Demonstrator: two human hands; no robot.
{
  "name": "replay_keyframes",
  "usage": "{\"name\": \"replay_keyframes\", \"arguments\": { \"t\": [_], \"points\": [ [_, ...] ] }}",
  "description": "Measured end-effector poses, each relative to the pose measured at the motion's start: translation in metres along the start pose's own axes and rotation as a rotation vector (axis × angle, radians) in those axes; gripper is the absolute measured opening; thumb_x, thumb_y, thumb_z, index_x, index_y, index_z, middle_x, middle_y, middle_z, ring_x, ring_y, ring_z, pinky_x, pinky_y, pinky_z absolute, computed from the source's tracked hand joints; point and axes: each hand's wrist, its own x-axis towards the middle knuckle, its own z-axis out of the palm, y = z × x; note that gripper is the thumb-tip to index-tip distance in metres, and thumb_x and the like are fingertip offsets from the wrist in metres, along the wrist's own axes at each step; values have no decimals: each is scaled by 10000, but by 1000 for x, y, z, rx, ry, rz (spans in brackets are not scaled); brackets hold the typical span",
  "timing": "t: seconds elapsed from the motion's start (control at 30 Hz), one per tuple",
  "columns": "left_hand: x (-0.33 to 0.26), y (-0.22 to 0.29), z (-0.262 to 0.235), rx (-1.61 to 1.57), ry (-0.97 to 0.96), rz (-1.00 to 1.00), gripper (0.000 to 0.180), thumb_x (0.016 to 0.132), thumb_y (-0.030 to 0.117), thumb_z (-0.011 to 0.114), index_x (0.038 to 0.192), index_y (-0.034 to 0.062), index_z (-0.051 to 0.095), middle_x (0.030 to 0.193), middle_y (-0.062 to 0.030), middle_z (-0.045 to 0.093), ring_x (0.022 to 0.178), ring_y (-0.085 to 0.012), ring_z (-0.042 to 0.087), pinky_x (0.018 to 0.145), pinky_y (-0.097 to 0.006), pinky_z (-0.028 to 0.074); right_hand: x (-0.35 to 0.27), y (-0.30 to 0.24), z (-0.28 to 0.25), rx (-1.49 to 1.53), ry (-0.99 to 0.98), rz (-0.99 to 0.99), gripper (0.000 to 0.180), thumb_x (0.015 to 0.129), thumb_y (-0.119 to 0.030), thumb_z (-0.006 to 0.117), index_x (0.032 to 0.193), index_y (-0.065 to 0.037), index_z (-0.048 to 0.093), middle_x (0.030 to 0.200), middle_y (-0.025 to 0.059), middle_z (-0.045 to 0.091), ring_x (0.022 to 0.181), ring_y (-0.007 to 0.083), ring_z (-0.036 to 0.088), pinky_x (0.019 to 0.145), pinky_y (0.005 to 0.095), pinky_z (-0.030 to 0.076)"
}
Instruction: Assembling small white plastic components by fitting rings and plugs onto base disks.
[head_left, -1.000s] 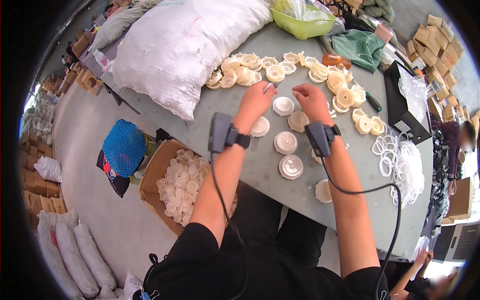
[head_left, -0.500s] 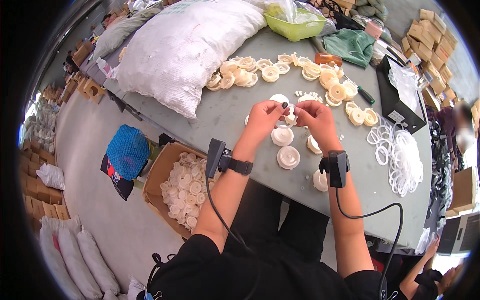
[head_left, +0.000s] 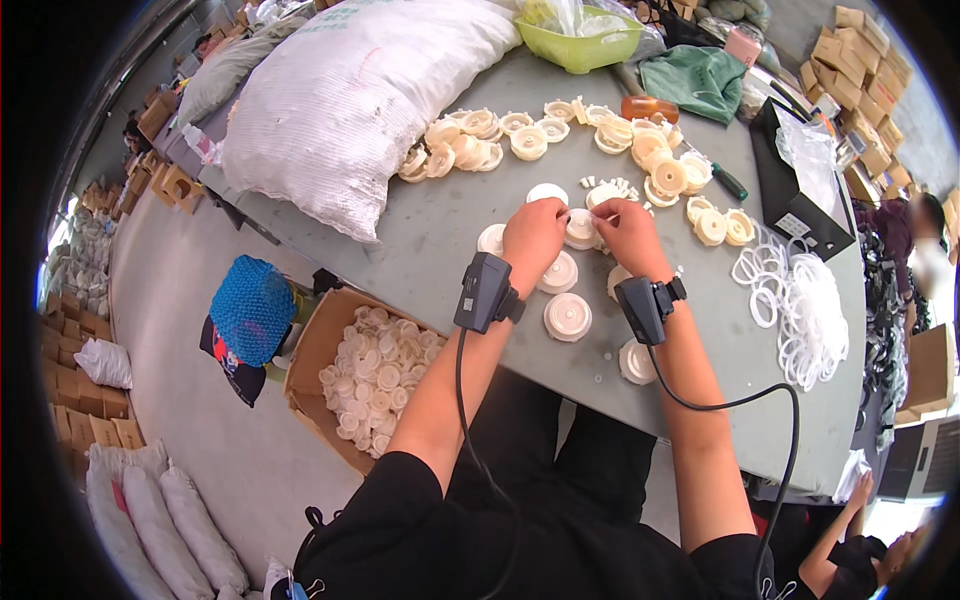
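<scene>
I watched both hands meet mid-table: the left hand point(head_left: 533, 232) and right hand point(head_left: 622, 226) pinched one white cap point(head_left: 581, 230) between them, apparently for fitting; finished caps point(head_left: 567, 316) sat toward the near edge, rings point(head_left: 800, 320) at right.

You get bright, even daylight across the grey tabletop point(head_left: 420, 235), with only soft, short shadows under the white plastic parts. The white sack point(head_left: 350, 90) looks nearly washed out at its top. The fisheye bends straight edges toward the rim, and a black vignette rings the frame. The centre stays sharp; the margins soften and smear.
</scene>
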Motion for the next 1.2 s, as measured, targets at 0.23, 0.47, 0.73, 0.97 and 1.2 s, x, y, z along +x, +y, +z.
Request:
{"name": "replay_keyframes", "arguments": {
  "t": [0.23, 0.47, 0.73, 0.97, 1.2],
  "points": [
    [5, -6, 5, -60, 52, 26, 172, 838, 127, 577, 940, 20, 665, 910, -174, 659, 863, -356, 613, 760, -419, 477, 3, 3, 0, -25, 33, -30, 160, 775, -80, 622, 906, -4, 673, 859, 160, 682, 803, 298, 656, 731, 361, 507],
    [11, -3, 9, -60, 78, -11, 82, 801, 43, 561, 871, 24, 598, 823, -192, 632, 817, -379, 602, 710, -428, 472, 11, 13, 3, -31, 26, -28, 161, 779, -60, 597, 913, -10, 672, 856, 162, 682, 809, 294, 660, 738, 360, 509],
    [14, -8, 13, -95, 75, 61, 128, 785, 43, 531, 861, 28, 633, 818, -193, 632, 807, -366, 603, 711, -425, 473, 9, 17, 5, 9, 106, 9, 167, 777, -40, 590, 930, -11, 650, 875, 152, 676, 835, 287, 652, 737, 361, 505],
    [13, -7, 14, -19, 43, 3, 168, 809, 62, 510, 885, 47, 659, 838, -197, 636, 839, -364, 605, 743, -425, 471, 6, 7, 4, -40, 57, 68, 155, 762, -52, 593, 888, -4, 670, 825, 157, 678, 790, 286, 656, 724, 354, 505],
    [2, -2, 8, -5, -86, -12, 289, 808, 113, 578, 1088, 55, 618, 1085, -193, 604, 1026, -353, 570, 879, -400, 456, 11, 20, 2, 89, -33, 70, 192, 760, -40, 589, 920, 8, 683, 814, 148, 680, 751, 248, 654, 709, 334, 507]
  ]
}}
